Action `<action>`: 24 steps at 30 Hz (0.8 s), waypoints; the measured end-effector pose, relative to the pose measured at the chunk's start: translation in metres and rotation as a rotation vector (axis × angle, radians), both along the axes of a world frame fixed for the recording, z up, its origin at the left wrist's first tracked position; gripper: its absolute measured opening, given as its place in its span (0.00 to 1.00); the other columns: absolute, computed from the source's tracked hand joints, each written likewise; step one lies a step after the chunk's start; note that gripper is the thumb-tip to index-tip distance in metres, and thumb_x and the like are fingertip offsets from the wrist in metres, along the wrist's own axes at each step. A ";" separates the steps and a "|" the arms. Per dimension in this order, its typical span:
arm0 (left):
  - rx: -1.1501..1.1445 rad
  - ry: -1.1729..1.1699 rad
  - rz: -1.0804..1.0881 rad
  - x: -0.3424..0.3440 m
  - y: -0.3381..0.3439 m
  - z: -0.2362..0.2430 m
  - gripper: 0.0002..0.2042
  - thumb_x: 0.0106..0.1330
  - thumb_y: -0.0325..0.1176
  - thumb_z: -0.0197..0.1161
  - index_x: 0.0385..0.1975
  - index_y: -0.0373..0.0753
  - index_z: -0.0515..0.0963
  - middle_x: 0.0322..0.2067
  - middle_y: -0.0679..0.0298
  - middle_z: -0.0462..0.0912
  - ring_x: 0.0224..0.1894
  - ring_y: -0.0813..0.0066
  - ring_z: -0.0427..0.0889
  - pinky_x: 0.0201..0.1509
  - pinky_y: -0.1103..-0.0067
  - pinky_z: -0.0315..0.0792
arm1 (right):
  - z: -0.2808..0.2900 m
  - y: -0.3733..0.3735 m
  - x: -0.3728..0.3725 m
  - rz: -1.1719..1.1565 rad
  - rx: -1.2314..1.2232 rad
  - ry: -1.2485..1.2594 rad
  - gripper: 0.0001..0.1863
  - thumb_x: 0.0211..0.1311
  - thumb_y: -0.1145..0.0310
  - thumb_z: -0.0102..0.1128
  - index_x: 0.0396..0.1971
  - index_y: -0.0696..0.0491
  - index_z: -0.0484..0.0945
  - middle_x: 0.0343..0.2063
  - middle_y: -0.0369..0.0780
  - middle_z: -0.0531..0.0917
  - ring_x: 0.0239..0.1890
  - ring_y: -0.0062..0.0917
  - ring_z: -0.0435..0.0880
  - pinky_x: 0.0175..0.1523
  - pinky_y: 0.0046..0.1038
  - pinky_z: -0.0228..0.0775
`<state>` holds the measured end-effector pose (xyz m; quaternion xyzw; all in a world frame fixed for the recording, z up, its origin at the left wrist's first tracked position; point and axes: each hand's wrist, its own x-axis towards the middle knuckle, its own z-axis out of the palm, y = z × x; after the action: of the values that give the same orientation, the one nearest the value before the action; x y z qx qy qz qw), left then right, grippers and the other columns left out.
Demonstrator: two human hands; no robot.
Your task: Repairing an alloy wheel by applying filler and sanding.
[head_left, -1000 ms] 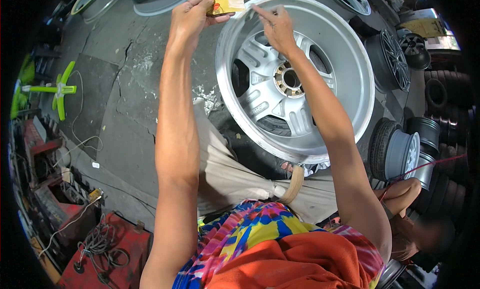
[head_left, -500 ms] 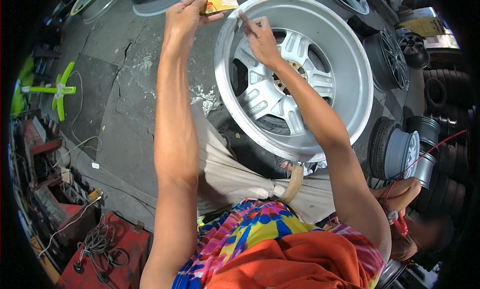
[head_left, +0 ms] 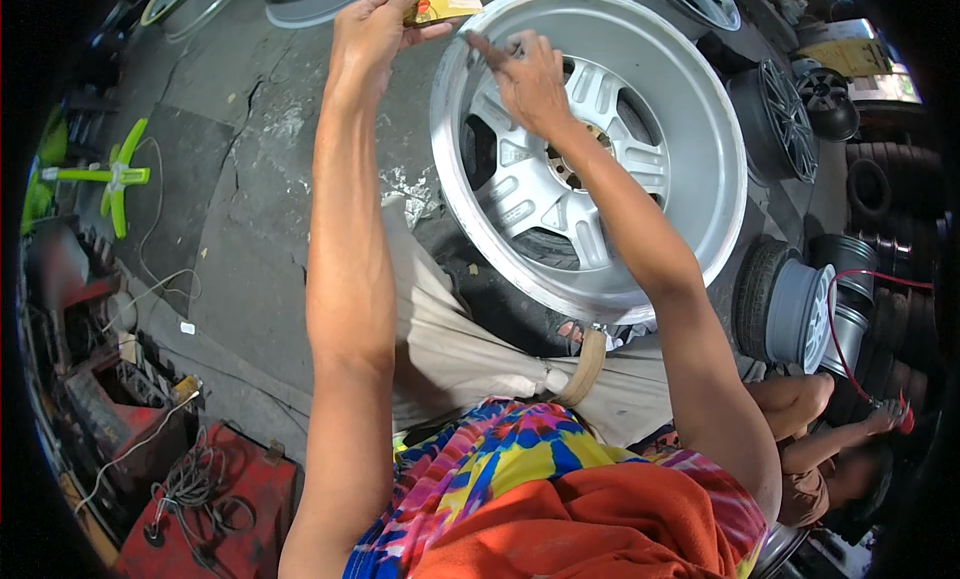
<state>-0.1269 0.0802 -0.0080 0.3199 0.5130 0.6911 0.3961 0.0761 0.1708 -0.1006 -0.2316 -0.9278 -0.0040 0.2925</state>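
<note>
A flat yellow card (head_left: 447, 1) with a pale patch and a small red mark is pinched in my left hand (head_left: 372, 31), up at the top of the head view. Just right of it stands a large silver alloy wheel rim (head_left: 715, 169), its spokes facing up toward me. My right hand (head_left: 528, 77) is over the upper left of the rim. Its index finger stretches toward the worn lip, dark at the tip, while the other fingers bend loosely with nothing visible in them. Whether the fingertip touches the lip I cannot tell.
More wheel rims (head_left: 772, 119) stand at the right, near stacked tyres (head_left: 870, 186). Another person (head_left: 800, 419) crouches at lower right, holding a red hose (head_left: 848, 364). Left are a green fan-like thing (head_left: 122, 176), a red machine (head_left: 245, 499) with coiled cable, and cords on the floor.
My right index finger has shifted slightly left along the rim's lip. The left hand and card have barely moved. The crouching person's arm has swung outward with the red hose.
</note>
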 end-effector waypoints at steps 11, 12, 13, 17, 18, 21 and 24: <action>0.017 -0.043 0.004 0.008 0.000 0.010 0.15 0.72 0.29 0.53 0.50 0.22 0.74 0.41 0.52 0.82 0.38 0.66 0.85 0.40 0.78 0.83 | -0.013 -0.007 0.004 0.004 -0.202 0.106 0.25 0.64 0.67 0.56 0.61 0.31 0.75 0.38 0.41 0.70 0.43 0.36 0.70 0.48 0.37 0.61; 0.009 -0.087 -0.012 0.010 -0.002 0.014 0.13 0.72 0.29 0.52 0.47 0.26 0.77 0.36 0.58 0.84 0.35 0.73 0.84 0.35 0.81 0.79 | -0.007 -0.018 0.003 0.080 -0.224 0.098 0.25 0.64 0.67 0.57 0.61 0.32 0.76 0.37 0.41 0.70 0.42 0.36 0.71 0.48 0.36 0.61; 0.007 -0.087 -0.012 0.009 -0.003 0.014 0.13 0.72 0.29 0.52 0.47 0.26 0.77 0.36 0.58 0.84 0.35 0.73 0.84 0.35 0.81 0.79 | 0.000 -0.029 0.005 0.128 -0.274 0.118 0.25 0.63 0.69 0.58 0.60 0.34 0.77 0.37 0.40 0.70 0.41 0.34 0.71 0.47 0.34 0.60; 0.023 -0.066 0.004 -0.001 0.000 0.006 0.15 0.71 0.29 0.53 0.49 0.22 0.75 0.41 0.50 0.82 0.40 0.63 0.86 0.42 0.75 0.84 | 0.016 -0.050 0.014 0.224 -0.309 0.051 0.25 0.62 0.71 0.60 0.59 0.33 0.77 0.36 0.38 0.70 0.40 0.31 0.70 0.47 0.32 0.59; 0.025 -0.025 0.010 -0.004 0.000 0.004 0.17 0.72 0.29 0.55 0.52 0.19 0.71 0.44 0.46 0.80 0.42 0.58 0.86 0.47 0.74 0.86 | 0.018 -0.054 0.017 0.219 -0.309 0.053 0.25 0.62 0.71 0.60 0.59 0.33 0.77 0.36 0.38 0.70 0.40 0.31 0.70 0.47 0.32 0.59; 0.009 -0.026 0.008 -0.002 0.001 0.005 0.17 0.72 0.29 0.55 0.51 0.19 0.72 0.44 0.47 0.81 0.42 0.59 0.86 0.48 0.73 0.85 | 0.023 -0.062 0.029 0.293 -0.255 -0.045 0.25 0.62 0.73 0.60 0.58 0.33 0.78 0.35 0.39 0.70 0.40 0.32 0.70 0.49 0.33 0.62; 0.003 0.058 0.013 0.004 -0.005 0.008 0.18 0.71 0.28 0.53 0.52 0.16 0.71 0.44 0.43 0.80 0.40 0.59 0.86 0.43 0.74 0.86 | 0.040 -0.060 0.044 0.286 -0.281 0.069 0.22 0.58 0.73 0.61 0.51 0.34 0.83 0.33 0.37 0.71 0.39 0.31 0.71 0.48 0.35 0.61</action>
<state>-0.1224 0.0756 -0.0003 0.3373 0.5252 0.6848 0.3760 0.1201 0.1111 -0.0605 -0.1361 -0.9322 0.1749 0.2863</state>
